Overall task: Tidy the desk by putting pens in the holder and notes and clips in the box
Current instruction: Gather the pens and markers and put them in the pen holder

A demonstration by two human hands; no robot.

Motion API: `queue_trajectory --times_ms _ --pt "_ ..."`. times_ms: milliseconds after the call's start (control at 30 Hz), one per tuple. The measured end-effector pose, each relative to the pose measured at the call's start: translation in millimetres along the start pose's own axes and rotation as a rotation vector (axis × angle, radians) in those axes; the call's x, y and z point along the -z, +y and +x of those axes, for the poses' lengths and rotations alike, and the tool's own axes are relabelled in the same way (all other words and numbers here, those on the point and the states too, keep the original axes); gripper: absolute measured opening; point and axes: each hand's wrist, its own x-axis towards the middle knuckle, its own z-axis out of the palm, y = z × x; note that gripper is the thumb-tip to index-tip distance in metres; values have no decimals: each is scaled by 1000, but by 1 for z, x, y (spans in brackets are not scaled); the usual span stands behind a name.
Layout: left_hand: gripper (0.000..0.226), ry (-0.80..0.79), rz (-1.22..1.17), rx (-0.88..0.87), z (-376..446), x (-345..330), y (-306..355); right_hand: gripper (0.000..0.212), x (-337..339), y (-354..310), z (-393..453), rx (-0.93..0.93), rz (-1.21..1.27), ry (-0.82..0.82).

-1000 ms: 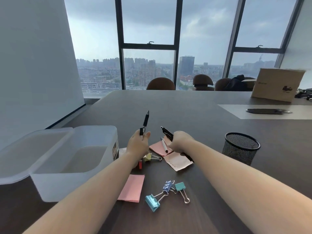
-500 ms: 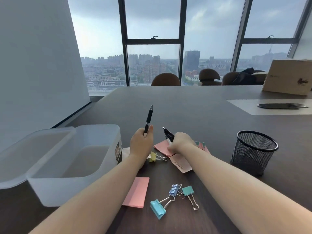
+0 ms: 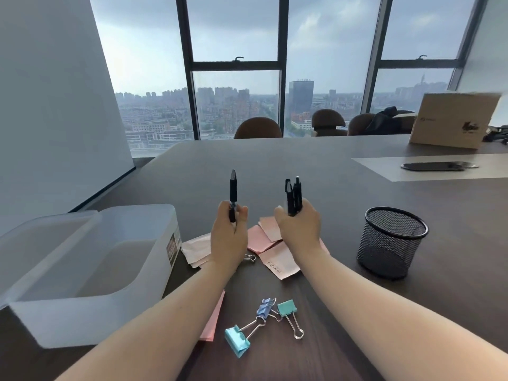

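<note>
A: While clamped in the left hand [image 3: 229, 237], a single black pen [image 3: 233, 194], upright, tip end skyward. Slim barrel, dark all over, lower part hidden in the fist.

B: And on the other side?

A: Right hand [image 3: 298, 229] closed on a bundle of black pens [image 3: 293, 196], two or three, hard to count. Also upright, caps or clips bunched together above the knuckles.

B: Below the hands?

A: Pink notes [image 3: 262, 237] scattered on the dark desk [image 3: 330, 166], overlapping, one with small handwriting near its edge. One more pink note [image 3: 213, 320] nearer, partly under the left forearm. Just beside the left wrist, a wire handle of a small clip [image 3: 249, 257], body hidden.

B: Nearer still?

A: Three binder clips touching in a cluster: light blue clip [image 3: 237, 340], purple-blue clip [image 3: 265, 307], teal clip [image 3: 287, 307], silver handles splayed.

B: Containers?

A: Black mesh holder [image 3: 393, 243] right of the right hand, near but apart, upright. Translucent plastic box [image 3: 90, 270] on the left, lid swung open to its far side, label on the end wall.
</note>
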Motion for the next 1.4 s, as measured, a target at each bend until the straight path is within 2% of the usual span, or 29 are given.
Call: queue_trajectory --times_ms 167,267,433,600,733,900,1100,1400 --pt "11 60 48 25 -7 -4 -7 40 -5 7 -18 26 121 -22" --pt "16 38 91 40 -8 -4 -12 36 -8 8 -22 39 167 -54" --pt "35 5 127 67 -6 -4 -15 31 -8 13 -22 78 141 -62" --pt "43 9 138 96 -9 -7 -11 32 -6 25 -25 98 73 -77" --pt "43 -5 128 114 -5 -8 -9 36 -7 28 -20 65 47 -114" --pt "43 -7 74 185 1 -12 2 30 -3 21 -14 53 71 -167" --pt "42 -65 17 220 22 -25 40 33 21 -5 11 -40 239 -124" --pt "42 -295 -322 261 41 -97 137 30 115 -46 65 -9 322 -13"
